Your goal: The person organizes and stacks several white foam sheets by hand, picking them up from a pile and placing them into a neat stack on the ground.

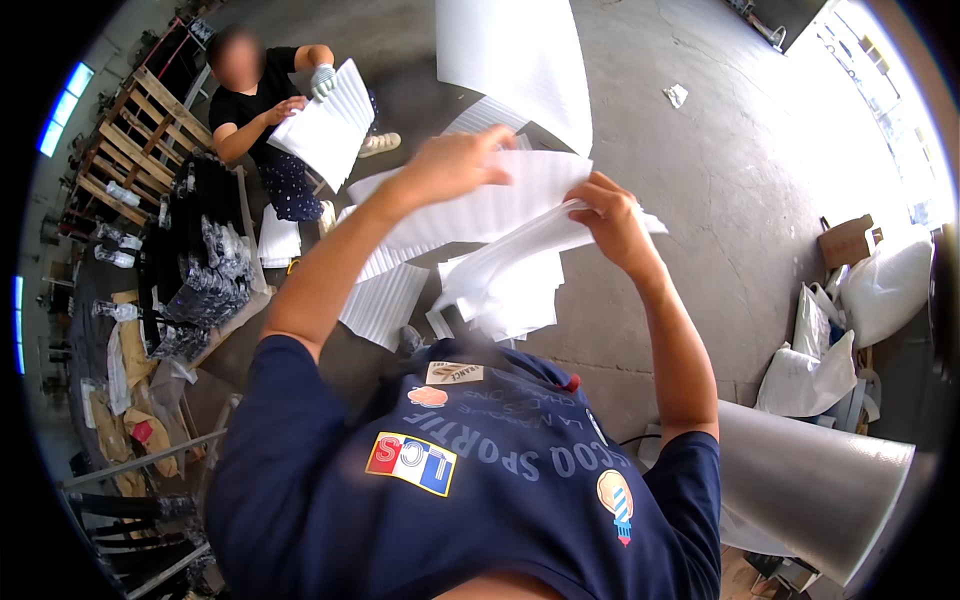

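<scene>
Arms raised forward, left hand [455,160] and right hand [612,220] each grip closed on white foam sheets [500,215]

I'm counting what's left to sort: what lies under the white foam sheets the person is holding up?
Under the held foam sheets, more white foam sheets lie scattered on the grey concrete floor. Both the left hand and right hand grip the held ones, which cover whatever lies directly beneath.

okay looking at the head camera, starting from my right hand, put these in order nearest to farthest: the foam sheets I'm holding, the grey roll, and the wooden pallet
From the right hand:
1. Foam sheets, gripped in that hand, in front of the chest.
2. Grey roll, on the floor, lower right.
3. Wooden pallet, far upper left, beside the other person.
</scene>
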Action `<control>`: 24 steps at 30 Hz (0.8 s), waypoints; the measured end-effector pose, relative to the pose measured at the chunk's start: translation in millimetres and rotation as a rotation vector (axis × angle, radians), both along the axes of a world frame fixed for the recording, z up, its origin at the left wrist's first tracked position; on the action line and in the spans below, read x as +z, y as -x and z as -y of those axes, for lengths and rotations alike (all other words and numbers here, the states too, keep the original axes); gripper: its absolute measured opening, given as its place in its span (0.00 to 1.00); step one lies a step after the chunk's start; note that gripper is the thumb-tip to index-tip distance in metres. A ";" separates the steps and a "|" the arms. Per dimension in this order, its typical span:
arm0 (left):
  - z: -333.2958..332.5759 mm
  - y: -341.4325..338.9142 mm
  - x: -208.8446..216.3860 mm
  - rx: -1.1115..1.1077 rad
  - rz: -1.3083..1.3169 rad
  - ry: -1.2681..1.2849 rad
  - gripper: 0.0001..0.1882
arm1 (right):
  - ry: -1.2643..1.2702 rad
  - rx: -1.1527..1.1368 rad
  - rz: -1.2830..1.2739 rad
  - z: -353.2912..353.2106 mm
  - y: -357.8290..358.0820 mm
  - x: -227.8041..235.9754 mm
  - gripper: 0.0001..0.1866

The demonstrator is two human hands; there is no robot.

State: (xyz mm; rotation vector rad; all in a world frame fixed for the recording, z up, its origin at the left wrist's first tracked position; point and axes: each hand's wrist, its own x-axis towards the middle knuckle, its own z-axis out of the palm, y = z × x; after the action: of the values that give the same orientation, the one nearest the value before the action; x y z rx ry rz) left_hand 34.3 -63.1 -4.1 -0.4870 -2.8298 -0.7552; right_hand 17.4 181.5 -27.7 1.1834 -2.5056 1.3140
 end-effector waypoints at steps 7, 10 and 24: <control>21.8 5.4 17.7 -0.037 0.403 0.024 0.06 | -0.172 -0.175 -0.304 -3.4 6.8 -0.4 0.10; 8.2 10.9 22.7 -0.127 0.399 0.128 0.06 | -0.336 -0.078 -0.411 16.2 1.8 19.9 0.08; -12.2 3.3 36.0 -0.121 0.128 0.129 0.10 | -0.101 0.026 -0.306 47.2 12.2 30.3 0.08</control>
State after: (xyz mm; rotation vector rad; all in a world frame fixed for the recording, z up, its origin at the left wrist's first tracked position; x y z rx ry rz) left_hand 31.0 -50.9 31.9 -0.6578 -3.0042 -0.6487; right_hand 5.2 134.3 2.6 1.3270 -2.3638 0.9362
